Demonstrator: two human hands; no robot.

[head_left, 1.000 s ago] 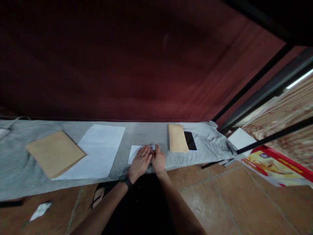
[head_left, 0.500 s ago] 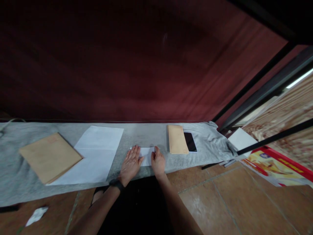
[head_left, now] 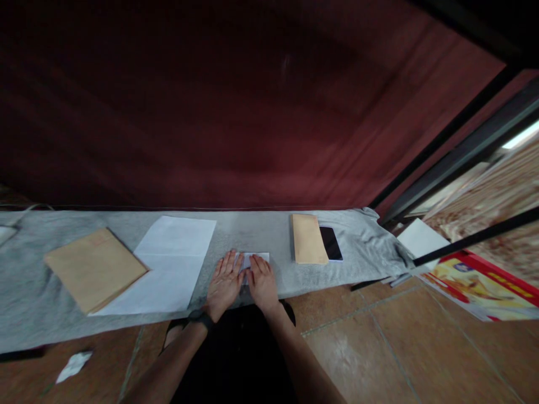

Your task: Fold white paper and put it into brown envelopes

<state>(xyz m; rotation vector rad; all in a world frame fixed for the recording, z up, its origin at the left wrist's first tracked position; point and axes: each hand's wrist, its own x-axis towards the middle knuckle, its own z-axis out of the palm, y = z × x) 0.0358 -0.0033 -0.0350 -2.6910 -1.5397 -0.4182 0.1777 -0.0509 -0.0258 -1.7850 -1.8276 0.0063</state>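
I see the left hand (head_left: 224, 284) and the right hand (head_left: 263, 285) flat, close together, pressing the small white paper (head_left: 246, 261) upon the grey cloth (head_left: 255, 231). It seems light, easily creased; better to take its edges.

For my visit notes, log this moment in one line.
left hand: flat on small white rectangular paper; right hand: on same paper; nearby: black rectangular phone
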